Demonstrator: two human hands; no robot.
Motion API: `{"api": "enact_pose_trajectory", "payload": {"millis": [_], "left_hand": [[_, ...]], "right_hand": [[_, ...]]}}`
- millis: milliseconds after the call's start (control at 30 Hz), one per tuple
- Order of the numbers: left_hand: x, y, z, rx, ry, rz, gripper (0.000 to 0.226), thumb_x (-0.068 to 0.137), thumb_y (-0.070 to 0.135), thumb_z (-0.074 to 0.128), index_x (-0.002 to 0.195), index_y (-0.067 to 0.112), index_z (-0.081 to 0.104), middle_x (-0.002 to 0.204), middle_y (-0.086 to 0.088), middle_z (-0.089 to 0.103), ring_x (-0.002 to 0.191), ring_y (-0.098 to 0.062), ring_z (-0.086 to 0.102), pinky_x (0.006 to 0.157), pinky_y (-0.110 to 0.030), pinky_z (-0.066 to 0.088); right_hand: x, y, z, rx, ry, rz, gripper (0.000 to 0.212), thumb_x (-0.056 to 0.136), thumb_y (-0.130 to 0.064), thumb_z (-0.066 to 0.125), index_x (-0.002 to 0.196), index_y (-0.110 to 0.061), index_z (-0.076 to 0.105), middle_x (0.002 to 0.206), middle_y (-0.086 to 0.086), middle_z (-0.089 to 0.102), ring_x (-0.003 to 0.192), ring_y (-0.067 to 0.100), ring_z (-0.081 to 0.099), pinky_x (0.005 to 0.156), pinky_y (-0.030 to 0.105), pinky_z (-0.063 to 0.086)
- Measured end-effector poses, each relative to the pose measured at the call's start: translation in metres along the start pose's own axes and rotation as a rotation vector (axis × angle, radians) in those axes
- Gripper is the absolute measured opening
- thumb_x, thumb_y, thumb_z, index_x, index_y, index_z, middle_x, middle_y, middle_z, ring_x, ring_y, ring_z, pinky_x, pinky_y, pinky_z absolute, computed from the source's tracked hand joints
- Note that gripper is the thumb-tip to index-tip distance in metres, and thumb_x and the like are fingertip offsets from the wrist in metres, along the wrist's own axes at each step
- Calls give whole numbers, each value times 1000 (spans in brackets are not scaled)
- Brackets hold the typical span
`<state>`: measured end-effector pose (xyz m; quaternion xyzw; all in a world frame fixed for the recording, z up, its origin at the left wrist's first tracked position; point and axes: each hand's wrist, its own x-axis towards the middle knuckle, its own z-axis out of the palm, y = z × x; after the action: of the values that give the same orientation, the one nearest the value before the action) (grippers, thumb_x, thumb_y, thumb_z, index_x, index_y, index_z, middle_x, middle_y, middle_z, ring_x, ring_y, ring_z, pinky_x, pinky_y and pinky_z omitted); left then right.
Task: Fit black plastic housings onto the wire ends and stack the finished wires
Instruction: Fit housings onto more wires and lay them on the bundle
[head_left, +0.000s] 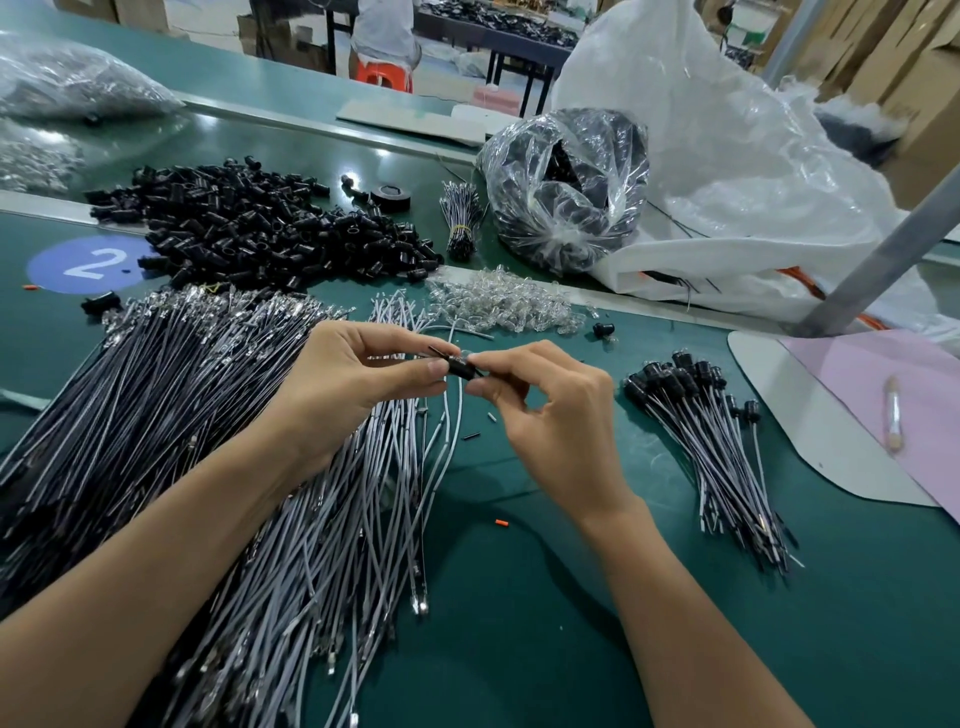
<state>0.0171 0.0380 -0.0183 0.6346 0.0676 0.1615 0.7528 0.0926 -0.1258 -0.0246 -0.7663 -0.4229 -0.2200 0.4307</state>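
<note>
A black plastic housing (460, 367) is held above the green table, between both hands. My left hand (358, 379) pinches its left end with thumb and fingers. My right hand (545, 410) pinches its right end, where a small clear bulb shows. Grey wires (451, 421) hang down from the housing. A big heap of loose black housings (260, 228) lies at the back left. Bare grey and black wires (208, 441) spread under my left forearm. The stack of finished wires (717, 447) with housings on lies to the right.
Clear bulbs (509, 304) are piled behind my hands. A tied bundle of short wires (461, 218) and a clear bag of black parts (566, 187) sit further back, beside a large white sack (727, 156). A grey post (878, 260) slants down at the right.
</note>
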Motion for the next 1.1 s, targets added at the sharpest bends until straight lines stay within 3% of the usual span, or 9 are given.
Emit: {"api": "enact_pose_trajectory", "payload": {"millis": [100,267,533,767,900,1033,1100], "left_hand": [[1,0,1,-45,18,-5,17,63,8,75,79,10,79,87,-11,76,82,-18,73,70,-21,57],[2,0,3,-197,46,-36,16,63,6,70,76,9,79,84,-8,76,78,-14,73,68,-18,57],[3,-1,1,-197,53,-49,16,62,5,71,76,8,79,86,-10,76,81,-16,73,70,-18,57],[2,-5,6,-146,54,-35,18,61,7,73,78,7,79,87,-12,76,80,-17,72,70,-19,57],[2,-4,6,-157,58,-26,16,63,7,72,79,6,79,88,-12,76,83,-17,73,71,-19,57],[1,-3,4,-149,41,-26,16,64,9,72,79,7,79,89,-14,76,83,-23,74,72,-20,57],[1,-3,5,-149,29,-40,18,65,10,73,81,5,78,90,-17,75,82,-28,74,73,-22,58]], "right_hand": [[0,-2,2,-8,7,25,14,78,-6,80,91,-5,77,83,2,72,73,15,64,73,14,47],[-1,-7,8,-24,101,52,9,80,-9,79,87,-5,74,79,2,69,71,19,62,69,32,52],[-2,-6,8,-12,77,44,2,85,-5,72,85,-5,70,80,2,67,73,20,59,69,35,51],[-5,-4,13,21,99,128,4,85,-3,71,82,-6,69,76,1,66,69,16,57,68,28,48],[-3,-4,12,78,118,162,5,81,-4,75,84,-6,72,78,0,70,71,7,58,71,9,43],[-1,-7,12,114,74,160,30,75,-8,82,103,-8,73,76,0,72,70,7,62,73,9,47],[-1,-8,12,86,55,130,29,74,-7,82,102,-7,75,80,2,73,72,3,59,74,7,45]]}}
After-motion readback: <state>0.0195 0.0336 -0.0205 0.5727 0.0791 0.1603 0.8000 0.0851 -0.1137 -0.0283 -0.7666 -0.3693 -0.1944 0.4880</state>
